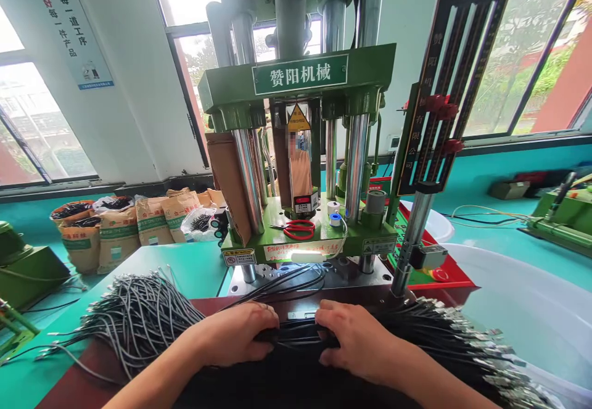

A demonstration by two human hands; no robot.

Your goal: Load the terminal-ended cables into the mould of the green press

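Observation:
My left hand (238,334) and my right hand (356,338) lie side by side at the front of a green press machine (300,168). Both have their fingers curled over a thick bundle of black cables (296,335) that runs across in front of me. The bundle fans out to the right (462,341) with metal terminals at the ends. A heap of grey cables (139,316) lies just left of my left hand. A few black cables (287,279) loop under the machine's lower plate.
Red scissors (299,229) and small spools lie on the machine's green base. A white plastic tub (522,310) stands at the right. Paper sacks (120,230) of parts stand at the back left. More green equipment (564,211) is at the far right.

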